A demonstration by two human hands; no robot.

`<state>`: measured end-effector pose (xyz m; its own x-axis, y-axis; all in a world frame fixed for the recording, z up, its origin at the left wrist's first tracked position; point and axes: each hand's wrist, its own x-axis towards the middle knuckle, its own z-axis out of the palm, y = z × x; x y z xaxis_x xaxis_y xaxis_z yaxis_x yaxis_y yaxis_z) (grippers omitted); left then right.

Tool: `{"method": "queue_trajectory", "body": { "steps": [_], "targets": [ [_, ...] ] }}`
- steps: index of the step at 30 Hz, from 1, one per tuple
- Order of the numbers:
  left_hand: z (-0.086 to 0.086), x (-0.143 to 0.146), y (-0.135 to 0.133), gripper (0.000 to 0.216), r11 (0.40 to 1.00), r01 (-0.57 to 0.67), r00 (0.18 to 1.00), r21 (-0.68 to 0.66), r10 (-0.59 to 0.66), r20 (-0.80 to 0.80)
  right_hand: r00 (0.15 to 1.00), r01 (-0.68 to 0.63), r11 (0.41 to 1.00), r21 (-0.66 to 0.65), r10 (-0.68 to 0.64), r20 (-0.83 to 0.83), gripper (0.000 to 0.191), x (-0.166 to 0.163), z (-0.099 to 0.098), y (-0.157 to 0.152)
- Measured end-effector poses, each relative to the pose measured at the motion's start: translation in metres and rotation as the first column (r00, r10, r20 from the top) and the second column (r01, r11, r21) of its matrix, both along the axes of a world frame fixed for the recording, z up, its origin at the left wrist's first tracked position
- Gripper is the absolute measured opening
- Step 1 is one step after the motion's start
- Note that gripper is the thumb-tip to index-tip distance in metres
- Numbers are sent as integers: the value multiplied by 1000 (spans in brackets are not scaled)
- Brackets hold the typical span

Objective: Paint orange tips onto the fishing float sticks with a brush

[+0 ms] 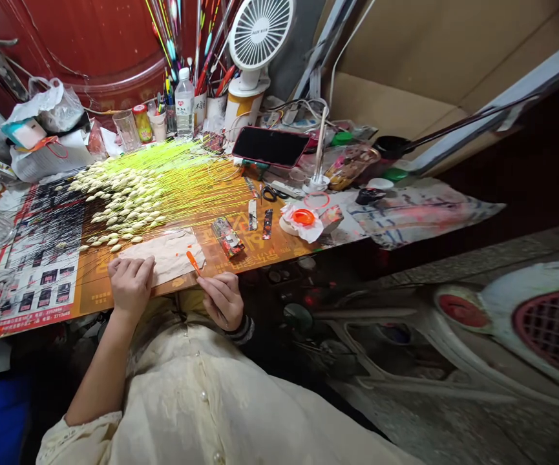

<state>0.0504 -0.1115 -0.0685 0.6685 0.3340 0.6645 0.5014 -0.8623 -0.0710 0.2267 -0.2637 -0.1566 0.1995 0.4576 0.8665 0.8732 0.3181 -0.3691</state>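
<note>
My right hand is at the table's front edge, thumb and fingers closed on a slim stick coated in bright orange; I cannot make out whether it is a brush or a scraper. My left hand is curled at the left end of a beige paper sheet marked with small orange spots. Its fingers are bent and pressed together, and what they hold, if anything, is hidden. Just behind that hand lie many fishing floats with pale bodies and yellow-green stems. An orange paint dish stands on white tissue at the right.
A stained box, two flat strips and scissors lie right of the paper. Behind them are a phone, a water bottle and a white fan. A scooter stands beyond the table at right.
</note>
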Motion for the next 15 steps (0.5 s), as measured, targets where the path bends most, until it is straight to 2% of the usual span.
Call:
{"method": "queue_trajectory", "body": {
  "steps": [5, 15],
  "targets": [
    [-4, -3, 2, 17, 999, 34, 999, -25, -34, 31, 999, 46, 998, -44, -45, 28, 49, -2, -7, 1],
    [-7, -5, 2, 20, 997, 32, 999, -65, -30, 36, 999, 45, 996, -72, -45, 4, 51, -4, -9, 1]
  ]
}}
